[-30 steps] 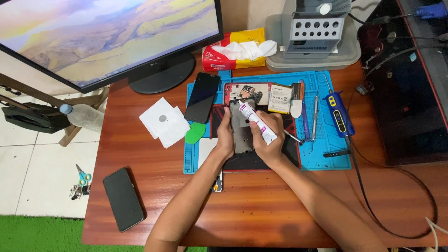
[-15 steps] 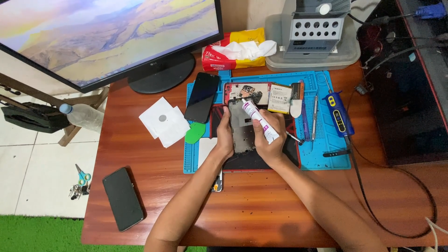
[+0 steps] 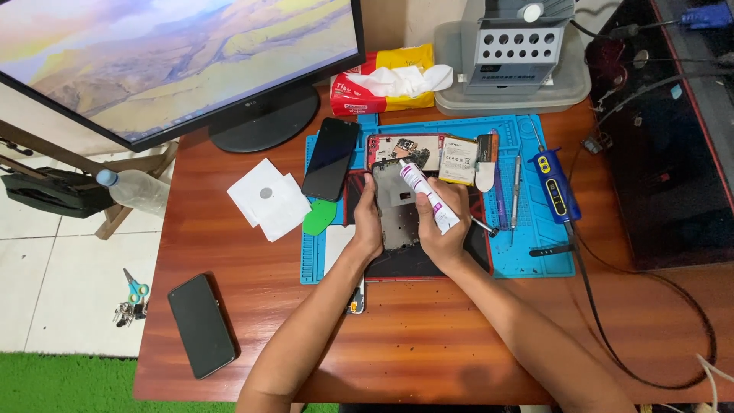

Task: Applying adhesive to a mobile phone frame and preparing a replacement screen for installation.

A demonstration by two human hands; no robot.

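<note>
Gripping a white glue tube [image 3: 428, 197], right hand [image 3: 443, 222] is closed around its body, nozzle pointing to 11 o'clock and sitting at the top edge of the grey phone frame [image 3: 397, 206]. Left hand [image 3: 368, 218] clamps the frame's left side, fingers curled over the edge, thumb on top. Frame lies on a dark pad [image 3: 413, 260] at centre of the blue work mat [image 3: 535, 245].

At 12 o'clock from the frame: red phone back shell [image 3: 394, 149] with exposed board, battery [image 3: 459, 160] just beside it to the right. Black phone [image 3: 330, 159] at 10 o'clock, overlapping the mat's left edge. Green pick [image 3: 319, 218] at 9 o'clock, near the left hand; white paper squares [image 3: 269, 200] further out at 9. Tweezers [image 3: 516, 187] and blue-handled tool [image 3: 556, 183] at 2–3 o'clock on the mat. Second black phone [image 3: 202, 325] at 8 o'clock, well apart on the wooden table [image 3: 428, 336]. Monitor [image 3: 168, 65] at 11 o'clock, tissue pack [image 3: 394, 76] at 12.
</note>
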